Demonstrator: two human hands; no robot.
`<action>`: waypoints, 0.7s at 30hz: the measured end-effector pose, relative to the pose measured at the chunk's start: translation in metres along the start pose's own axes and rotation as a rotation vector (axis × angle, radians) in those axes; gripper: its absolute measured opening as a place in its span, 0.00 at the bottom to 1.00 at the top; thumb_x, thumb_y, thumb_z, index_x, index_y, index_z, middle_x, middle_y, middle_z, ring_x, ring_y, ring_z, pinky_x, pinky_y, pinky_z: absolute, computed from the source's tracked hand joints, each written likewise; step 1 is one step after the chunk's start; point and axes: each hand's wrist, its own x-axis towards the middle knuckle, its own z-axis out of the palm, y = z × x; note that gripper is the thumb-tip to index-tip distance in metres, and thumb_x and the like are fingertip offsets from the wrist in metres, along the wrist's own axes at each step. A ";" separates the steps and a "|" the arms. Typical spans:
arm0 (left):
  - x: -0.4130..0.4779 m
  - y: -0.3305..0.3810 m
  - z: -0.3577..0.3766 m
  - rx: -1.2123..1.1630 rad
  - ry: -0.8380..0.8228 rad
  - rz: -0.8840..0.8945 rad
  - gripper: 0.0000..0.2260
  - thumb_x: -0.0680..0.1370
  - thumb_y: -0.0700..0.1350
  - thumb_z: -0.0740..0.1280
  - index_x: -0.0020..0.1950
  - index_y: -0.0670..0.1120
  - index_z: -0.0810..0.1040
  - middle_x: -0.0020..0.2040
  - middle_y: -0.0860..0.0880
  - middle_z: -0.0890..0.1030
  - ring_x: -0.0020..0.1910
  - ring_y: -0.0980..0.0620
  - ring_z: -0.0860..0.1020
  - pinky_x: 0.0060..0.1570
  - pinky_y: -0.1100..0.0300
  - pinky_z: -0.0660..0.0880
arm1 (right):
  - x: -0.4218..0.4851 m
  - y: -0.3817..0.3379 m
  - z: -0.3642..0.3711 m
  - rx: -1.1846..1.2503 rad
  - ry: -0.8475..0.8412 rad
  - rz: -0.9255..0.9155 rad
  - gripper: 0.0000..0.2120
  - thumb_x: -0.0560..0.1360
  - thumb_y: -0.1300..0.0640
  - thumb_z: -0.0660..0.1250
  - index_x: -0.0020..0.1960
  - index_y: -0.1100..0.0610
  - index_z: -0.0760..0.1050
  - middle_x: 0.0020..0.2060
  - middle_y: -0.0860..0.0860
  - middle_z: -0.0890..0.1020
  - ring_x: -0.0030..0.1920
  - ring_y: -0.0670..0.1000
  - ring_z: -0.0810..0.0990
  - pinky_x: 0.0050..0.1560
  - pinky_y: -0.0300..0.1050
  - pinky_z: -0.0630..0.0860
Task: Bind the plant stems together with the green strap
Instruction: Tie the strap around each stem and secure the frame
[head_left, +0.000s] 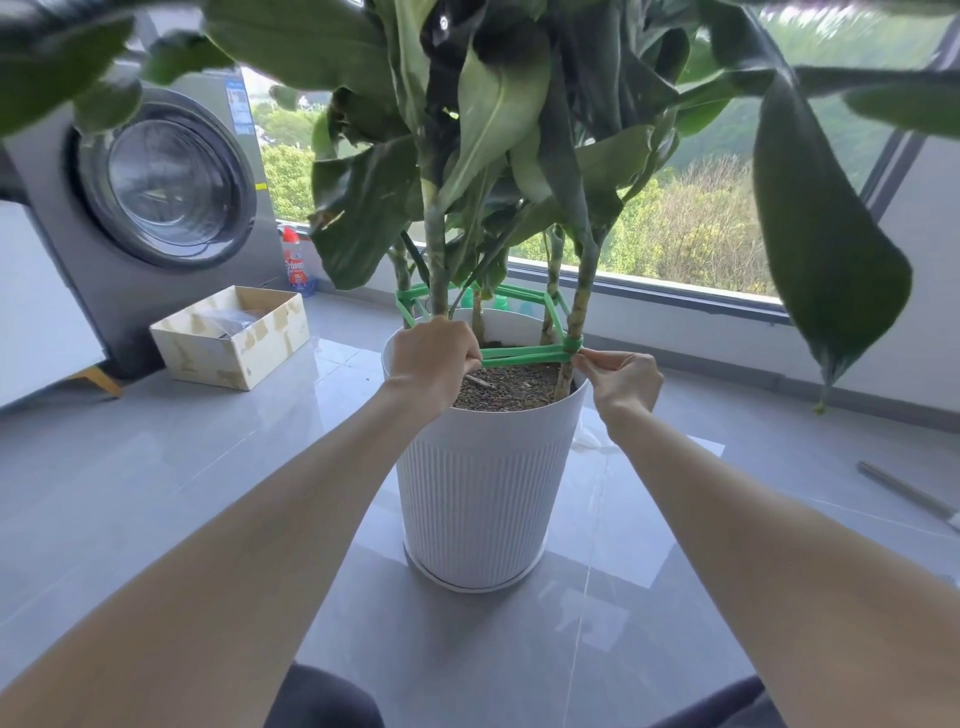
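Observation:
A white ribbed pot (483, 499) stands on the floor with several thick plant stems (436, 270) rising from its soil. A green strap (519, 355) runs from stem to stem in a loop above the rim and is wound around the front right stem (571, 332). My left hand (431, 358) grips the strap at the front left of the pot, fingers curled over it. My right hand (621, 379) pinches the strap's end beside the wrapped front right stem. The strap is taut between both hands.
A washing machine (156, 208) stands at the left, with an open cardboard box (234, 343) on the floor in front of it and a red-capped bottle (296, 265) by the window. A rod (904, 493) lies on the floor at the right. Large leaves hang overhead.

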 end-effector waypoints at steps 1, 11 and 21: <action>0.000 0.000 0.000 0.001 0.000 0.000 0.05 0.77 0.46 0.69 0.48 0.50 0.85 0.45 0.49 0.84 0.44 0.46 0.81 0.50 0.49 0.78 | 0.000 0.000 -0.001 0.017 -0.020 -0.002 0.12 0.69 0.57 0.76 0.51 0.58 0.83 0.46 0.53 0.85 0.41 0.44 0.78 0.46 0.30 0.71; 0.000 -0.001 -0.002 -0.014 0.000 0.012 0.06 0.77 0.46 0.68 0.49 0.49 0.85 0.46 0.51 0.84 0.46 0.48 0.81 0.51 0.50 0.77 | 0.008 -0.005 -0.013 0.093 -0.408 0.068 0.17 0.75 0.60 0.68 0.64 0.58 0.76 0.55 0.53 0.81 0.49 0.46 0.76 0.63 0.49 0.70; 0.000 -0.003 -0.003 -0.015 0.002 0.052 0.07 0.77 0.47 0.68 0.51 0.49 0.84 0.47 0.51 0.84 0.46 0.49 0.81 0.52 0.50 0.77 | 0.020 -0.001 -0.007 0.079 -0.553 0.077 0.17 0.76 0.56 0.68 0.64 0.53 0.76 0.57 0.48 0.80 0.58 0.48 0.74 0.66 0.54 0.68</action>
